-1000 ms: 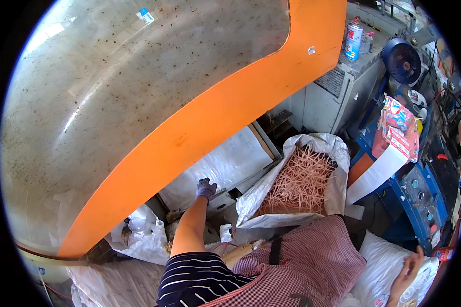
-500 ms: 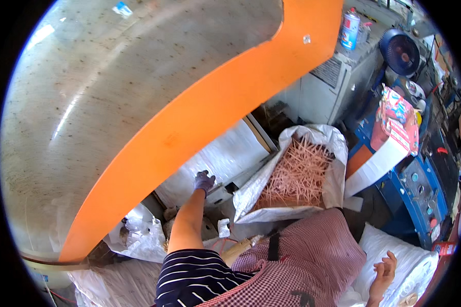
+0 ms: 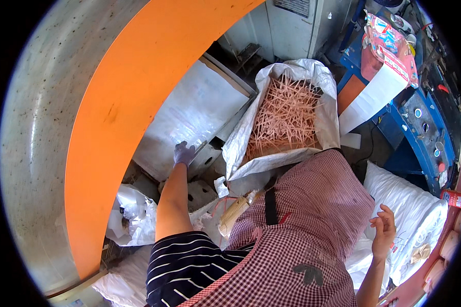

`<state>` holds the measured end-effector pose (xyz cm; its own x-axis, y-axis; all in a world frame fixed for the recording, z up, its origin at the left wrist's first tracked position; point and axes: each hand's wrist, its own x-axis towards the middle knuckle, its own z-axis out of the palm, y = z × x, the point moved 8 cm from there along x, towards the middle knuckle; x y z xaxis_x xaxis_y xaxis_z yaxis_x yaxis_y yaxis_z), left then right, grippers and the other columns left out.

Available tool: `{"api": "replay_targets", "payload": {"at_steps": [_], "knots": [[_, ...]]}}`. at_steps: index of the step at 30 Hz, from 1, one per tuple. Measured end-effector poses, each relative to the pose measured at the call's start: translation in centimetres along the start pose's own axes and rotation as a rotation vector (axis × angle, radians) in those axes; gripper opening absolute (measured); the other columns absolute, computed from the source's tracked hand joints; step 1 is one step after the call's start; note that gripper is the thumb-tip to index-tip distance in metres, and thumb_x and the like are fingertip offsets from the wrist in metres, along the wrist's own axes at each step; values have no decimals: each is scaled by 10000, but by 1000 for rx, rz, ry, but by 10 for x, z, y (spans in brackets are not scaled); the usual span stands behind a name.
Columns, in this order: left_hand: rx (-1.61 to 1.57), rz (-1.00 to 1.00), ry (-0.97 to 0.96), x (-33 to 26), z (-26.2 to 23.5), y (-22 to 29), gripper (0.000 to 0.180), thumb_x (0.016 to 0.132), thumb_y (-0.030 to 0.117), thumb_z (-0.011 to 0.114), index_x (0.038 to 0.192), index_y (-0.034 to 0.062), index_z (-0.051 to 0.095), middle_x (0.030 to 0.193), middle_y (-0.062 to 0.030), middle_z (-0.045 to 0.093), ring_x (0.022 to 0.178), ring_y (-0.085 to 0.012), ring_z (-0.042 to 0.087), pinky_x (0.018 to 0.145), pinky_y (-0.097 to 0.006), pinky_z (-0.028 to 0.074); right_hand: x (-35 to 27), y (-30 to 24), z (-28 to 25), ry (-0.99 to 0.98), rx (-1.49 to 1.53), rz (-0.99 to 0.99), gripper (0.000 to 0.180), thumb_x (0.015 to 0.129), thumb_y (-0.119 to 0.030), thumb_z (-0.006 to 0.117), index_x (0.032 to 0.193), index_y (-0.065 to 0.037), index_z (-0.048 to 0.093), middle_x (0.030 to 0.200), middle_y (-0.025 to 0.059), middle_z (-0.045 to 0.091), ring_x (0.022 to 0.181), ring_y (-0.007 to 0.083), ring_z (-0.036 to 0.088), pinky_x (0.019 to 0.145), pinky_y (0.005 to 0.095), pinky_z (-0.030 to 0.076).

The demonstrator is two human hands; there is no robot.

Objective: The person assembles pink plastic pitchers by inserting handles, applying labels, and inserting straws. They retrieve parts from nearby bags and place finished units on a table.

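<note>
My left hand [image 3: 184,153], in a thin purple glove, reaches forward and rests on a flat panel [image 3: 189,110] covered in shiny clear film. Its fingers are a little apart near the panel's right edge, and nothing shows in its grasp. Held out at the lower right, my right hand [image 3: 384,227] is bare, with loosely curled fingers and nothing in it. It is nearest a white plastic-wrapped bundle [image 3: 402,194]. Right of the panel stands a white woven sack [image 3: 241,133], its mouth spread wide. Many thin pink strips [image 3: 284,115] fill it.
A large orange curved guard [image 3: 100,133] around a scratched clear cover arches over the left. On the right stands a blue machine [image 3: 412,138] with buttons, with a white board and a pink package [image 3: 389,51] beside it. Crumpled clear plastic [image 3: 138,215] lies below my left forearm.
The view has shifted, so the panel and sack sit higher in it and more of the checked apron shows. My left hand stays on the panel; my right hand remains raised at the right.
</note>
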<state>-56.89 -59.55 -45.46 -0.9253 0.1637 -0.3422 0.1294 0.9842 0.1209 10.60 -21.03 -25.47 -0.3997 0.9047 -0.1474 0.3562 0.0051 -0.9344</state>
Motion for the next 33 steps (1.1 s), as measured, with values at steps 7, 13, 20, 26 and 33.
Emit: {"api": "replay_targets", "payload": {"at_steps": [7, 13, 20, 26, 33], "knots": [[97, -6, 165, -6, -8, -12, 598, 811, 361, 601, 1333, 79, 517, 1335, -169, 503, 1218, -345, 510, 1018, -457, 420, 9, -3, 8, -42, -35, 48, 106, 941, -70, 556, 1018, -17, 606, 1227, 133, 584, 770, 124, 624, 662, 239, 475], [171, -16, 204, -10, -29, -30, 604, 808, 354, 621, 1344, 106, 499, 1333, -151, 501, 1224, -325, 498, 992, -466, 422, 26, -9, 28, -109, -66, 91, 109, 941, -75, 553, 1001, -7, 614, 1185, 115, 604, 764, 103, 616, 670, 235, 473], [273, -197, 119, -14, -17, -98, 616, 761, 340, 736, 1301, 139, 519, 1290, -132, 532, 1216, -306, 512, 1002, -453, 431, 30, -3, 41, -182, -72, 129, 113, 935, -46, 547, 1013, -4, 617, 1120, 82, 623, 779, 97, 598, 679, 242, 470], [351, -181, 188, -17, -6, -126, 708, 684, 250, 751, 1311, 116, 451, 1261, -154, 521, 1170, -332, 525, 981, -430, 444, 24, -11, 48, -191, -85, 182, 105, 936, -46, 542, 991, 1, 619, 1051, 68, 630, 772, 110, 597, 684, 247, 469], [455, -297, 350, 55, -11, -209, 494, 791, 358, 642, 1219, 124, 560, 1170, -72, 597, 1063, -242, 576, 885, -358, 486, 26, -14, 58, -218, -144, 217, 111, 938, -73, 577, 983, 12, 632, 881, 42, 636, 772, 108, 601, 701, 256, 495]]}}
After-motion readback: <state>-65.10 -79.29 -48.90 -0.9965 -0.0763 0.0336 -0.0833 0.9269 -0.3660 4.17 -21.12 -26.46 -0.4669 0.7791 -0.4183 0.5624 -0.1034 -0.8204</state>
